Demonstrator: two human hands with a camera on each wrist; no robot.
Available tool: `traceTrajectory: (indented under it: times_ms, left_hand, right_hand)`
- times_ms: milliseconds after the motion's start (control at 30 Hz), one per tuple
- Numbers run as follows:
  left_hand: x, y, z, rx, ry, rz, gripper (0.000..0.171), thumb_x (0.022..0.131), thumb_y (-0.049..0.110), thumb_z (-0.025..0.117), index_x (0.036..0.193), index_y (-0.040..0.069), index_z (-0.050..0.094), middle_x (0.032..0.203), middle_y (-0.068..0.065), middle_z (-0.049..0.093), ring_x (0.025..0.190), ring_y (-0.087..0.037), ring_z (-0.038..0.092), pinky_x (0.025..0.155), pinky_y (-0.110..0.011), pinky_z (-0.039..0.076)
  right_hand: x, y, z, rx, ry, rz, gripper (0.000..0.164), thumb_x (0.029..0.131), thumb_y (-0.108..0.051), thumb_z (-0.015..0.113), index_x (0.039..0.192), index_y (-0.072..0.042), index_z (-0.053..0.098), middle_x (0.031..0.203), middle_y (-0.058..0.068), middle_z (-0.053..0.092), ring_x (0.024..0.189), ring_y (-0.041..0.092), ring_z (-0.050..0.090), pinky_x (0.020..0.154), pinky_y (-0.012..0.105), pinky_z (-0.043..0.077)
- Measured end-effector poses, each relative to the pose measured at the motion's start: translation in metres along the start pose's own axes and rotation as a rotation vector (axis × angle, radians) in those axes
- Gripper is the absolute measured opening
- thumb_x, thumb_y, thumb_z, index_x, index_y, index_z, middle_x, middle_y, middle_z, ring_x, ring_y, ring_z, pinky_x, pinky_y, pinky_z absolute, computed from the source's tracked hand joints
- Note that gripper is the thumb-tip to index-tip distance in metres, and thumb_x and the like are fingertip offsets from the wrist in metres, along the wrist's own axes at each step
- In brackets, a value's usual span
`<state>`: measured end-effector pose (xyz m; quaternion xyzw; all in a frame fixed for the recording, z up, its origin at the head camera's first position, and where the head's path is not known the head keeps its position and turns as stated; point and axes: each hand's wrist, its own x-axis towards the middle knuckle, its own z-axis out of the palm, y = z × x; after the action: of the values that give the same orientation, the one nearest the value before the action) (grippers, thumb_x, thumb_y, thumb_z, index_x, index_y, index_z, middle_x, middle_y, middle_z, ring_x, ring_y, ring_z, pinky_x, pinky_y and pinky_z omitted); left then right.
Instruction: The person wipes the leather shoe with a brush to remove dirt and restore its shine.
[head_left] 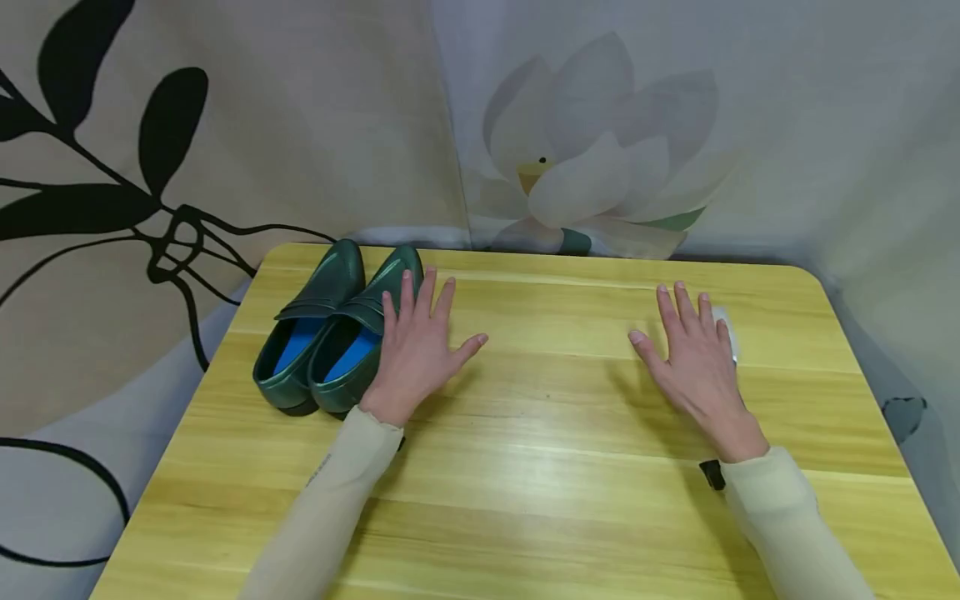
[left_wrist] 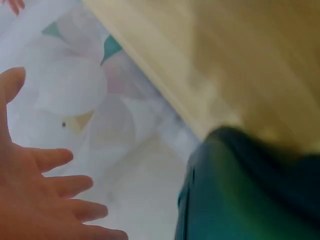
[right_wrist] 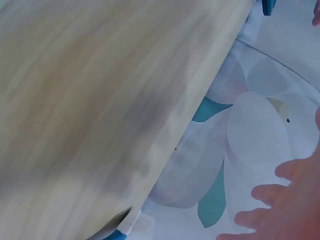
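Note:
A pair of dark green loafers with blue insoles stands side by side at the table's left, toes toward the back. My left hand is spread beside and partly in front of the right-hand loafer; whether it touches the shoe I cannot tell. The left wrist view shows the same hand with fingers apart, and a blurred loafer close by. Over the table's right side my right hand is spread too, holding nothing. Behind its fingers a small white object shows, mostly hidden.
The light wooden table has rounded back corners. A pale cloth printed with a white flower and dark leaves hangs behind it. At the bottom of the right wrist view, a white and blue item is only partly visible.

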<state>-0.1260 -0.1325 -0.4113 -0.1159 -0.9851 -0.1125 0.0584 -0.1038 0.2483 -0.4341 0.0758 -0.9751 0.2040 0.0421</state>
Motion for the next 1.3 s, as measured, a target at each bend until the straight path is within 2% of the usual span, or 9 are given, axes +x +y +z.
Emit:
traceTrajectory:
  times_ms: [267, 433, 567, 700, 933, 1000, 1067, 1200, 1300]
  left_hand:
    - [-0.015, -0.045, -0.026, 0.015, 0.010, -0.116, 0.096, 0.094, 0.067, 0.062, 0.161, 0.005, 0.034, 0.168, -0.024, 0.019, 0.155, -0.051, 0.006, 0.118, -0.073, 0.005]
    - [-0.026, -0.072, -0.026, 0.034, -0.036, -0.221, 0.102, 0.093, 0.068, 0.062, 0.160, -0.002, 0.031, 0.166, -0.034, 0.015, 0.153, -0.054, 0.004, 0.115, -0.077, 0.006]
    - [-0.033, -0.084, -0.021, 0.047, -0.053, -0.270, 0.105, 0.093, 0.068, 0.062, 0.159, -0.006, 0.029, 0.162, -0.041, 0.014, 0.152, -0.057, 0.005, 0.113, -0.078, 0.006]
    - [-0.036, -0.084, -0.020, 0.084, -0.093, -0.280, 0.107, 0.091, 0.067, 0.066, 0.158, -0.009, 0.029, 0.160, -0.044, 0.015, 0.150, -0.060, 0.009, 0.113, -0.078, 0.005]
    - [-0.041, -0.075, -0.020, 0.203, -0.148, -0.218, 0.102, 0.089, 0.059, 0.074, 0.156, -0.007, 0.036, 0.156, -0.046, 0.021, 0.148, -0.060, 0.016, 0.114, -0.077, 0.007]
    - [-0.042, -0.071, -0.018, 0.222, -0.139, -0.199, 0.100, 0.089, 0.058, 0.075, 0.155, -0.007, 0.038, 0.155, -0.045, 0.026, 0.148, -0.059, 0.021, 0.115, -0.075, 0.011]
    - [-0.044, -0.067, -0.016, 0.219, -0.093, -0.173, 0.097, 0.088, 0.055, 0.078, 0.153, -0.007, 0.041, 0.150, -0.043, 0.037, 0.143, -0.057, 0.033, 0.115, -0.072, 0.023]
    - [-0.046, -0.060, -0.014, 0.193, 0.013, -0.138, 0.092, 0.084, 0.050, 0.083, 0.145, -0.009, 0.048, 0.125, -0.039, 0.056, 0.109, -0.053, 0.062, 0.090, -0.062, 0.053]
    - [-0.045, -0.059, -0.015, 0.170, 0.022, -0.167, 0.091, 0.083, 0.050, 0.084, 0.142, -0.008, 0.047, 0.109, -0.037, 0.057, 0.082, -0.050, 0.064, 0.070, -0.060, 0.056]
  right_hand:
    - [-0.001, -0.002, -0.001, 0.021, 0.001, 0.002, 0.081, 0.107, -0.060, 0.037, 0.167, -0.013, 0.011, 0.172, 0.017, 0.005, 0.155, 0.048, -0.002, 0.116, 0.075, 0.007]
    - [-0.003, -0.001, 0.000, 0.024, -0.002, 0.009, 0.081, 0.107, -0.059, 0.036, 0.167, -0.012, 0.010, 0.172, 0.018, 0.004, 0.155, 0.049, -0.003, 0.115, 0.076, 0.006]
    - [-0.006, 0.001, 0.001, 0.033, -0.007, 0.014, 0.081, 0.107, -0.059, 0.036, 0.167, -0.012, 0.010, 0.172, 0.018, 0.004, 0.155, 0.049, -0.004, 0.116, 0.075, 0.005]
    - [-0.006, 0.003, 0.003, 0.028, 0.004, 0.007, 0.081, 0.107, -0.059, 0.037, 0.167, -0.011, 0.010, 0.172, 0.018, 0.005, 0.155, 0.050, -0.002, 0.116, 0.075, 0.005]
    - [-0.005, 0.004, 0.003, 0.021, 0.017, 0.007, 0.082, 0.107, -0.059, 0.037, 0.168, -0.013, 0.008, 0.172, 0.018, 0.005, 0.155, 0.049, -0.001, 0.116, 0.075, 0.007]
    - [-0.006, 0.004, 0.003, 0.023, 0.014, 0.010, 0.082, 0.107, -0.059, 0.038, 0.168, -0.013, 0.007, 0.172, 0.018, 0.005, 0.155, 0.049, -0.002, 0.116, 0.075, 0.006]
    - [-0.006, 0.004, 0.003, 0.027, 0.011, 0.012, 0.082, 0.107, -0.059, 0.038, 0.168, -0.013, 0.007, 0.172, 0.018, 0.005, 0.155, 0.049, -0.003, 0.116, 0.075, 0.006]
    - [-0.005, 0.003, 0.002, 0.031, 0.007, 0.012, 0.083, 0.107, -0.059, 0.039, 0.168, -0.014, 0.006, 0.172, 0.018, 0.004, 0.155, 0.049, -0.003, 0.115, 0.076, 0.006]
    - [-0.004, 0.002, 0.001, 0.027, 0.011, 0.007, 0.084, 0.106, -0.059, 0.040, 0.168, -0.014, 0.006, 0.172, 0.018, 0.004, 0.155, 0.049, -0.003, 0.115, 0.076, 0.008]
